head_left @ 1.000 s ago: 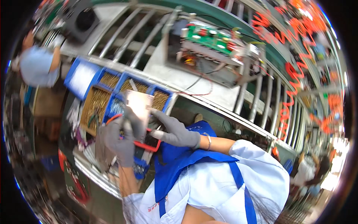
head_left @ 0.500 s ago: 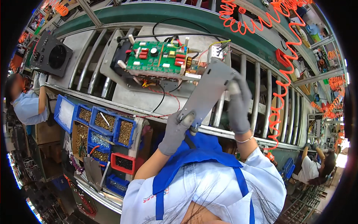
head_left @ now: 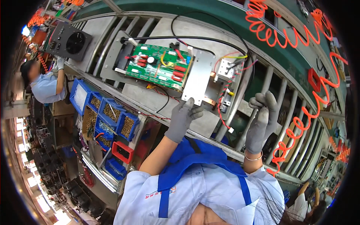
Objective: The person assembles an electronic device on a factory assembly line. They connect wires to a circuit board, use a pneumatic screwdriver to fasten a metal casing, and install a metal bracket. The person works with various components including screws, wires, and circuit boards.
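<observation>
My gloved left hand (head_left: 182, 119) pinches the near end of a flat grey metal plate (head_left: 198, 77). This plate lies across the assembly just right of the green circuit board (head_left: 157, 69), hiding what is beneath it. Red and white parts and loose wires sit on the board. Right of the plate, a white terminal block (head_left: 225, 68) has several wires running to it. My gloved right hand (head_left: 261, 122) is raised over the rollers, away from the assembly. Its fingers are loosely bent and apart, with nothing visible in them.
Blue bins (head_left: 110, 110) of brass-coloured and silver hardware stand at the left, beside a red bin (head_left: 122, 152). Orange coiled hoses (head_left: 300, 131) hang at the right. A dark panel with a round fan opening (head_left: 71, 42) lies at the far left near a co-worker (head_left: 45, 82).
The plate has moved from in front of me onto the assembly beside the circuit board. My right hand has let go of it and drawn right. The view has turned somewhat.
</observation>
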### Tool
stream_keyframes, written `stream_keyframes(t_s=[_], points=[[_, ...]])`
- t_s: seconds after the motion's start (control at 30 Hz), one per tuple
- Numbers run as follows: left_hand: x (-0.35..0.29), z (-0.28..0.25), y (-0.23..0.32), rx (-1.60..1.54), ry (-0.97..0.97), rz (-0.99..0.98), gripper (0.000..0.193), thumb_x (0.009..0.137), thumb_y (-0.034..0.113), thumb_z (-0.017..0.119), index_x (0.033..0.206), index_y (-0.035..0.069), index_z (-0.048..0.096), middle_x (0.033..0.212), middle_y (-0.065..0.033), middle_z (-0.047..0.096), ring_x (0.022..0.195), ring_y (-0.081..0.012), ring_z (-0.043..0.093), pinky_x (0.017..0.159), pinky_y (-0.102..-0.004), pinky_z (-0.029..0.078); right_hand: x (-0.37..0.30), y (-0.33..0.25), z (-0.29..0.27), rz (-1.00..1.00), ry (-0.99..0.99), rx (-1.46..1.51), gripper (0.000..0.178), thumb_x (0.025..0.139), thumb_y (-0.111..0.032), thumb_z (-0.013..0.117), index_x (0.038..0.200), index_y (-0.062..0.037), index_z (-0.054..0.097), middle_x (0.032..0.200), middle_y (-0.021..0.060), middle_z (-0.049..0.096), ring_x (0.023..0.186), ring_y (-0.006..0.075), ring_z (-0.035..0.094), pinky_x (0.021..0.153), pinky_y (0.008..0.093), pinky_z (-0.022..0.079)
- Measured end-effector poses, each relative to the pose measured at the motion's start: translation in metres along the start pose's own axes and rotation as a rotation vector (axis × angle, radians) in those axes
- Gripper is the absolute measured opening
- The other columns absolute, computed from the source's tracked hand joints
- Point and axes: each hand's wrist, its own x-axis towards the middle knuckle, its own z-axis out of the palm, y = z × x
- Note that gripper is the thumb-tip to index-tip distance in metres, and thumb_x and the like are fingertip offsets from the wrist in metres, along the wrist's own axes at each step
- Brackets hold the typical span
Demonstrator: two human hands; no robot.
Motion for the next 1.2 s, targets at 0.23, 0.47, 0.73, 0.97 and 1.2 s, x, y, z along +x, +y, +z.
stream_keyframes(t_s=[0.23, 0.47, 0.73, 0.97, 1.2], points=[[0.012, -0.002, -0.006, 0.237, 0.123, 0.093, 0.036, 0.094, 0.031, 0.062, 0.105, -0.002, 0.058, 0.088, -0.0119, 0.065, 0.075, -0.0189, 0.068, 0.06, -0.0276, 0.057, 0.004, 0.011, -0.02, 0.074, -0.023, 0.015, 0.044, 0.096, -0.018, 0.047, 0.132, 0.0081, 0.045, 0.112, 0.0172, 0.06, 0.095, 0.0194, 0.062, 0.087, 0.0342, 0.05], [0.007, 0.002, -0.011, 0.168, 0.142, 0.168, 0.028, 0.094, 0.025, 0.062, 0.103, -0.002, 0.06, 0.091, -0.0095, 0.063, 0.081, -0.0205, 0.068, 0.065, -0.0283, 0.058, -0.002, 0.013, -0.021, 0.109, -0.028, 0.013, 0.043, 0.097, -0.017, 0.047, 0.132, 0.0072, 0.046, 0.113, 0.0172, 0.06, 0.097, 0.0196, 0.062, 0.09, 0.035, 0.049], [0.014, -0.004, -0.022, -0.022, 0.114, 0.179, 0.023, 0.095, 0.018, 0.06, 0.104, -0.003, 0.059, 0.093, -0.0084, 0.061, 0.083, -0.0201, 0.067, 0.074, -0.0306, 0.06, -0.015, 0.012, -0.009, 0.121, -0.074, 0.009, 0.041, 0.097, -0.015, 0.046, 0.132, 0.007, 0.046, 0.114, 0.0178, 0.06, 0.099, 0.0207, 0.061, 0.091, 0.035, 0.049], [0.008, 0.003, -0.025, -0.027, 0.052, 0.195, 0.022, 0.096, 0.015, 0.058, 0.102, -0.007, 0.058, 0.092, -0.0106, 0.061, 0.085, -0.0193, 0.067, 0.077, -0.0283, 0.06, -0.03, 0.005, 0.008, 0.097, -0.089, -0.012, 0.042, 0.097, -0.016, 0.046, 0.132, 0.0066, 0.046, 0.113, 0.0175, 0.06, 0.099, 0.0203, 0.061, 0.09, 0.0349, 0.049], [0.018, -0.008, -0.021, -0.111, -0.044, 0.132, 0.021, 0.096, 0.014, 0.058, 0.102, -0.006, 0.058, 0.096, -0.0119, 0.063, 0.09, -0.0231, 0.068, 0.076, -0.028, 0.06, -0.056, -0.018, 0.025, 0.041, 0.002, -0.062, 0.042, 0.097, -0.019, 0.045, 0.13, 0.0062, 0.048, 0.111, 0.0161, 0.06, 0.094, 0.0194, 0.061, 0.084, 0.0327, 0.05]])
